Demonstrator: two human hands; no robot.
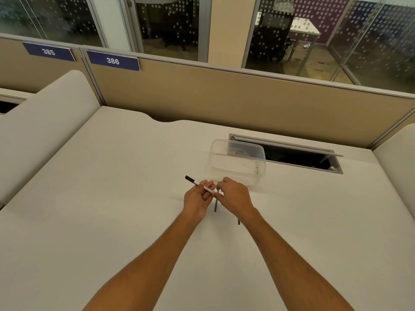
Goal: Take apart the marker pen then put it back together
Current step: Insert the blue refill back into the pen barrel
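Observation:
A white marker pen (pixel 200 185) with a black cap at its far left end lies across the fingers of my left hand (pixel 197 199), palm up above the desk. My right hand (pixel 233 195) is close beside it, fingertips pinched at the pen's right end; what they grip is too small to tell. A thin blue stick (pixel 216 204) shows below the two hands. A second blue piece (pixel 239 221) pokes out from under my right wrist.
A clear plastic container (pixel 238 161) stands on the white desk (pixel 112 198) just behind my right hand. An open cable hatch (pixel 292 153) lies behind it. A beige partition (pixel 224 97) closes the far edge.

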